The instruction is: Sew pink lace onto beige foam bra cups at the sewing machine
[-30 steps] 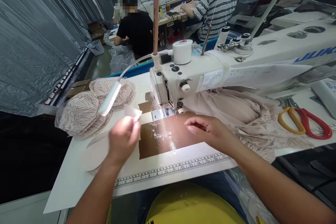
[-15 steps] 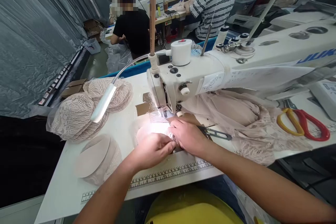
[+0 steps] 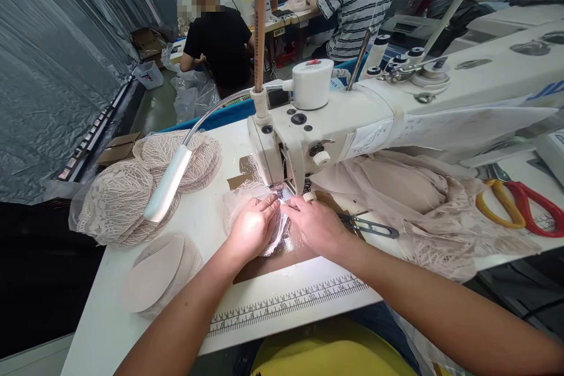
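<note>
A pale beige lace fabric piece [image 3: 235,200] lies under the needle area of a white sewing machine [image 3: 268,150]. My left hand [image 3: 254,228] is closed on this piece, its fingertips pressed together just in front of the presser foot. From the other side, my right hand [image 3: 318,228] pinches the edge of the same piece, close to the foot. Both sets of fingertips nearly meet, and they partly hide the fabric. A black thread snipper [image 3: 374,227] rests beside my right hand.
Stacked lace cups [image 3: 118,202] and a smaller stack of smooth beige cups [image 3: 154,282] lie at left, under a lamp [image 3: 170,182]. Gathered beige fabric [image 3: 405,188] and red-and-yellow scissors [image 3: 522,205] are at right. A ruler strip [image 3: 286,305] runs along the front edge. Two co-workers sit beyond.
My left hand has shifted up toward the presser foot and turned, its thumb no longer reaching right. The fabric's near edge now shows between my hands. The view has moved slightly.
</note>
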`<state>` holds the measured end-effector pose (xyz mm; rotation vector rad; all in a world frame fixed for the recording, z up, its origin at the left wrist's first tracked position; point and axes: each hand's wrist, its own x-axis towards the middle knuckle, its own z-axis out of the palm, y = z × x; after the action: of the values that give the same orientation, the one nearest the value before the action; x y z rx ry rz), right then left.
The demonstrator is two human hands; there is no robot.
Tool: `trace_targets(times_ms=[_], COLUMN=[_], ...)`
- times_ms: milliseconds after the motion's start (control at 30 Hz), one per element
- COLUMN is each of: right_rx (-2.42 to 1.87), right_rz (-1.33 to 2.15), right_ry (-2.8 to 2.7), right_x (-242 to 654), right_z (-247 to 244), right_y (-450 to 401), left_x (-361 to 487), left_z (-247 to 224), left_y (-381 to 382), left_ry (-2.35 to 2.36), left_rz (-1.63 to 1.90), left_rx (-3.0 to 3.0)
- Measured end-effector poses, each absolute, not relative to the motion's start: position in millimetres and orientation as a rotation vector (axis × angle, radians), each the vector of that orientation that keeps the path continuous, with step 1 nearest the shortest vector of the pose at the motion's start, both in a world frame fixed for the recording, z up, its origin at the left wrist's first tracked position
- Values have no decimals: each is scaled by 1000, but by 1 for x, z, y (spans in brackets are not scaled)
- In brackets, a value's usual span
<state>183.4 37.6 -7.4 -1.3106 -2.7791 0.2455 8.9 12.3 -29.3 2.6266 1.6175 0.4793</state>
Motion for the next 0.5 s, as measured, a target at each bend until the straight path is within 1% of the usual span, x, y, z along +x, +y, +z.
trace_targets(times_ms=[167,333,500], right_rx=[-1351,-1213,-1185], right_rz=[241,231,210], right_ry=[-2777,-2763,-2750], right_x=[181,188,192], right_z=[-8,-19,-24], right_y=[40,39,38], left_x=[6,4,3], left_z=[-25,-23,-21], left_y=[21,21,24], left_ry=[1570,1559,1630], left_rz=[437,363,339], left_rx=[2635,2609,2553])
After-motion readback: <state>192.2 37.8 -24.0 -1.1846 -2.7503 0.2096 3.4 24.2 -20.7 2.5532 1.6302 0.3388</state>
